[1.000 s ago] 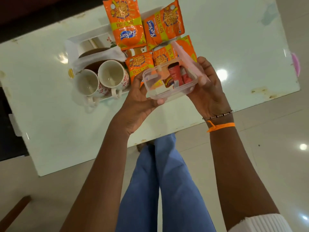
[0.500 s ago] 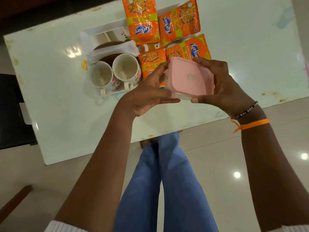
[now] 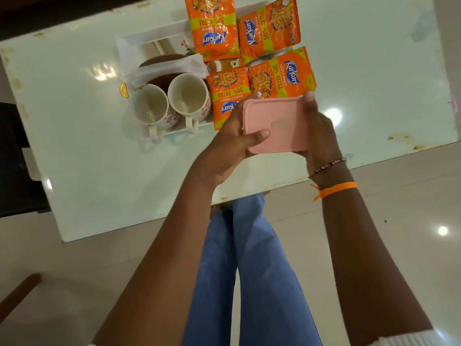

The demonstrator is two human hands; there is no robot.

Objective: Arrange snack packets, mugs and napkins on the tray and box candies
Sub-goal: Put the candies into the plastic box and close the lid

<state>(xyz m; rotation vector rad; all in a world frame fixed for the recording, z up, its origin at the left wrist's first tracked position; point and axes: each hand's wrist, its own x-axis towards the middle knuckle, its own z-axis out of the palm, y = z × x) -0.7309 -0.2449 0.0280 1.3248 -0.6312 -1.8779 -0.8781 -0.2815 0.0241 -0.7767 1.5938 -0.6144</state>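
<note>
A small plastic candy box with its pink lid [image 3: 277, 124] on top is held above the table's near edge. My left hand [image 3: 229, 143] grips its left side with the thumb pressed on the lid. My right hand [image 3: 320, 136] grips its right side. The candies inside are hidden by the lid. Behind it the white tray [image 3: 154, 36] carries several orange snack packets [image 3: 269, 28], two white mugs with red patterns [image 3: 152, 106] [image 3: 188, 96] and a folded white napkin [image 3: 172, 68].
The tray rests on a pale glossy table [image 3: 87, 151] whose near edge runs just below my hands. A small yellow item [image 3: 124, 90] lies left of the mugs. My blue-trousered legs [image 3: 249, 270] and tiled floor [image 3: 411, 221] are below.
The box was open with candies showing one second ago. The pink lid has since been swung down over it and both hands now press it flat.
</note>
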